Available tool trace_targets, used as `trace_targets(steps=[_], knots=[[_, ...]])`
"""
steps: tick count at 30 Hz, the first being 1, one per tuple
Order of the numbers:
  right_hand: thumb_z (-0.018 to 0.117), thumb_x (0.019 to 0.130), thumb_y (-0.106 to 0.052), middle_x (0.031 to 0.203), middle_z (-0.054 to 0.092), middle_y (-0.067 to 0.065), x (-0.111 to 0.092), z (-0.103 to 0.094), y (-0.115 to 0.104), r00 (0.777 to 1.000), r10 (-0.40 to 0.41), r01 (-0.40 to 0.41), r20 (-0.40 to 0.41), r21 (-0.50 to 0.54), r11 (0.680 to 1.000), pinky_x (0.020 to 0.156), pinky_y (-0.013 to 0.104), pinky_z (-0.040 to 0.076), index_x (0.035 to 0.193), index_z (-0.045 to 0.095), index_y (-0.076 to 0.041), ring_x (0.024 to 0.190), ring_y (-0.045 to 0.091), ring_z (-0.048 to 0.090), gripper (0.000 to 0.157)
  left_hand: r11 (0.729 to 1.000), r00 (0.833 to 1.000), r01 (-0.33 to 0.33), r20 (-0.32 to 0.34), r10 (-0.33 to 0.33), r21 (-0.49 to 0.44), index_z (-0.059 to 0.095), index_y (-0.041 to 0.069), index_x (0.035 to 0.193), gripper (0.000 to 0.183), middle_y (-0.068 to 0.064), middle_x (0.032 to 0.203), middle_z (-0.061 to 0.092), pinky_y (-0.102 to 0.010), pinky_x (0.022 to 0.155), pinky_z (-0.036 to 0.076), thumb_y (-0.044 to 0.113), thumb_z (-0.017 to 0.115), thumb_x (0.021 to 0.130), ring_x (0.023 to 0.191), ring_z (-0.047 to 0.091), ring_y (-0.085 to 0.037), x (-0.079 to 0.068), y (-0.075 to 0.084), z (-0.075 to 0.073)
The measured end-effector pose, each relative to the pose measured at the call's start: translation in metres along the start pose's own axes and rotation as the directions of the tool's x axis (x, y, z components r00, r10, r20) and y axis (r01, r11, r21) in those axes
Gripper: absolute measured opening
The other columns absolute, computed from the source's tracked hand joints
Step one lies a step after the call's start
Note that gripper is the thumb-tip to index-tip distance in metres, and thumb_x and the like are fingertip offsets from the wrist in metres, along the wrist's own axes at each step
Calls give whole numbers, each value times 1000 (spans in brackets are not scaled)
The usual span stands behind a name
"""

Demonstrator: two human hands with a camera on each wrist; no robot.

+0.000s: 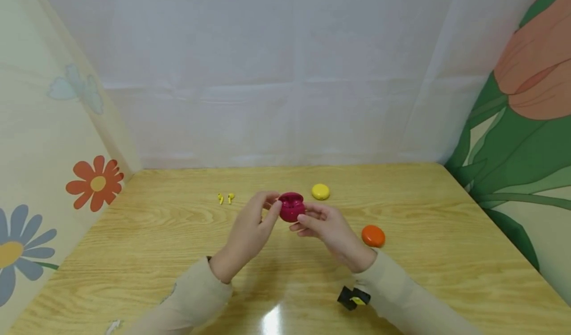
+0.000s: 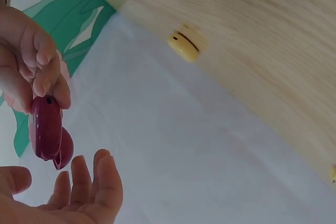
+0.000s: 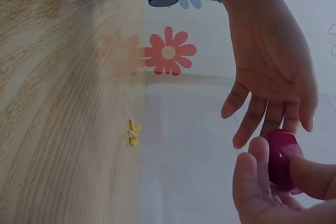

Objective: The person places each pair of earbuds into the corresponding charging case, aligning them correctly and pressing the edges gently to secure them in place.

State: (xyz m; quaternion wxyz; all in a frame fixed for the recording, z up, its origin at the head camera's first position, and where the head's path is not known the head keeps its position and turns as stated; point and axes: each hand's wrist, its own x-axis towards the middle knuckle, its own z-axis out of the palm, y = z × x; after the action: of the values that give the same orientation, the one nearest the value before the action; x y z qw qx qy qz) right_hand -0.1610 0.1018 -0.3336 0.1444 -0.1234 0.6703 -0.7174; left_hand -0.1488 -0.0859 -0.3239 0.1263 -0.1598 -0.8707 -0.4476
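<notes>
A magenta earbud case (image 1: 292,213) is held up over the table with its lid tipped back. My right hand (image 1: 329,227) pinches the case at its right side, thumb on the front. The left hand (image 1: 251,222) is at the case's left side, thumb and fingers spread around its edge. In the left wrist view, a gap shows between the left hand's fingers (image 2: 107,184) and the case (image 2: 47,127). Two yellow earbuds (image 1: 230,198) lie on the table beyond the left hand. A closed yellow case (image 1: 320,192) sits behind the right hand.
An orange case (image 1: 373,236) lies on the wooden table (image 1: 428,285) by the right wrist. A black wrist camera (image 1: 354,298) is under the right sleeve. A white backdrop (image 1: 285,77) rises behind the table, with flower-printed sheets at both sides.
</notes>
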Motion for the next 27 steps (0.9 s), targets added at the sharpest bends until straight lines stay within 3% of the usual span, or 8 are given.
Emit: trace_targets(steps=[3, 6, 11, 13, 17, 24, 27], knots=[[53, 100, -3, 110, 67, 22, -1, 0, 0, 1000, -13, 13, 6, 5, 1000, 78, 29, 55, 130, 46, 18, 83, 12, 68, 37, 987, 998, 69, -4, -70, -147, 62, -3, 117, 29, -12, 108, 63, -44, 80, 49, 20, 49, 103, 102, 58, -28, 1, -1, 2], [53, 99, -2, 108, 67, 21, -1, -1, -1, 1000, -24, 24, 18, 5, 1000, 78, 29, 55, 130, 46, 18, 82, 11, 68, 37, 956, 989, 144, 12, -146, -255, 65, -7, 112, 34, -17, 109, 64, -48, 88, 47, 21, 46, 104, 105, 57, -31, 3, -2, 3], [55, 99, -3, 108, 68, 19, -3, -2, -1, 999, -29, 30, 30, -23, 999, 78, 31, 56, 129, 48, 17, 82, 12, 69, 37, 875, 952, 304, 91, -292, -377, 63, -10, 115, 42, -20, 113, 65, -43, 86, 48, 25, 41, 105, 107, 57, -31, 6, 0, 6], [55, 98, -4, 109, 68, 19, -4, -2, -1, 999, -26, 28, 31, -37, 999, 77, 31, 56, 129, 48, 16, 82, 12, 69, 37, 852, 942, 335, 108, -319, -403, 63, -10, 116, 43, -19, 112, 66, -39, 83, 48, 24, 40, 105, 106, 58, -30, 7, 1, 6], [56, 98, -4, 108, 68, 20, -4, -2, -2, 1000, -11, 12, 24, -54, 998, 77, 31, 56, 128, 50, 15, 83, 14, 69, 37, 837, 936, 348, 114, -332, -422, 65, -9, 112, 41, -16, 108, 67, -35, 81, 47, 23, 40, 105, 103, 58, -26, 8, 1, 8], [55, 99, -4, 109, 68, 20, -5, -3, -3, 999, 32, -32, 0, -60, 998, 78, 31, 55, 129, 50, 14, 84, 15, 69, 36, 848, 952, 304, 104, -288, -433, 66, -6, 110, 40, -13, 105, 67, -36, 78, 46, 23, 39, 106, 100, 59, -24, 7, 1, 7], [54, 99, -5, 109, 67, 21, -5, -4, -4, 999, 39, -39, -8, -61, 997, 79, 31, 55, 130, 49, 15, 84, 15, 68, 37, 847, 951, 309, 113, -289, -433, 65, -5, 112, 38, -12, 104, 67, -34, 77, 46, 23, 40, 106, 99, 59, -26, 5, 2, 7]])
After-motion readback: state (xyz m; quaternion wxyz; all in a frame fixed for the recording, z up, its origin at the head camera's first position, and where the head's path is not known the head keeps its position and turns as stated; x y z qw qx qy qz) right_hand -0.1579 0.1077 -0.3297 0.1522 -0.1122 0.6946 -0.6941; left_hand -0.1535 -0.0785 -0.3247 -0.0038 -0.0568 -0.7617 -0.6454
